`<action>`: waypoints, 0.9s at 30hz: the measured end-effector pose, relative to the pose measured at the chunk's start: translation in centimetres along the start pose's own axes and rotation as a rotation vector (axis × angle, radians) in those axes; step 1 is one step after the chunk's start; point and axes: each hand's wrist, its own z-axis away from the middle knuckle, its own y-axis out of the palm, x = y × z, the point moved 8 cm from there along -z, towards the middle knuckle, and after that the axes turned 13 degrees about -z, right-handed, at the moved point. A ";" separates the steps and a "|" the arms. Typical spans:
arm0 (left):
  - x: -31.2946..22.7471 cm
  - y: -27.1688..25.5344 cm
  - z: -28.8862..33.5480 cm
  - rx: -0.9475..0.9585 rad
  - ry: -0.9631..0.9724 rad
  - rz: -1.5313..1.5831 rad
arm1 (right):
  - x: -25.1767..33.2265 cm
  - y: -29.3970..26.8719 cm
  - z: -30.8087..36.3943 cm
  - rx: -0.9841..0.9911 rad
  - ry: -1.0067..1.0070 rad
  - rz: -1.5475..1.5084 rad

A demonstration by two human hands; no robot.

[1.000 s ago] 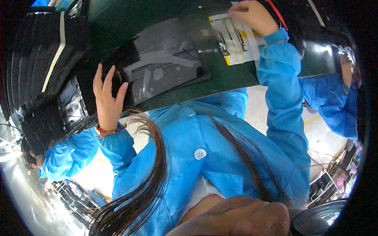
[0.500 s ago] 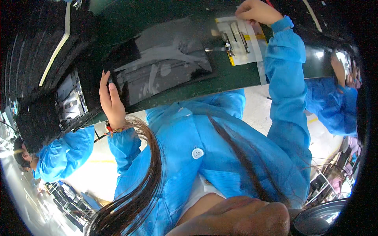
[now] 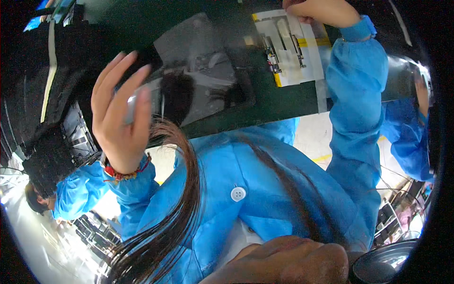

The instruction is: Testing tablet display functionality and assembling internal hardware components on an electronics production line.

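Observation:
My left hand (image 3: 120,111) is raised, fingers spread and slightly curved, with nothing visible in it. It hovers at the left side of a glossy, see-through-looking dark sheet (image 3: 208,57) on the dark green work surface (image 3: 265,102). My right hand (image 3: 326,12) is at the far edge of a white sheet (image 3: 291,71) with yellow corners, fingers curled together over that edge. Thin strip-like parts (image 3: 298,47) with dark ends lie on this white sheet. What the right fingertips pinch, if anything, is hidden.
Black equipment with a pale strip (image 3: 48,85) stands at the left. A person in a blue sleeve (image 3: 80,189) sits beyond it. Another blue-sleeved person (image 3: 404,132) is at the right. A translucent strip (image 3: 321,94) runs to the table's near edge.
My left hand has lifted off the dark sheet's left edge, and its fingers have spread. The glossy sheet lies at a different angle. My right hand stays at the white sheet's far edge.

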 end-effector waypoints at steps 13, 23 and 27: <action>-3.0 8.0 -10.9 0.057 -0.005 0.022 | 5.0 5.8 3.0 0.153 -0.072 0.089; -2.5 7.9 -10.1 0.050 -0.057 -0.006 | 5.5 6.7 2.9 -0.073 -0.288 0.148; -2.5 7.7 -10.0 0.033 -0.056 -0.007 | 5.4 6.9 3.2 -0.082 -0.223 0.184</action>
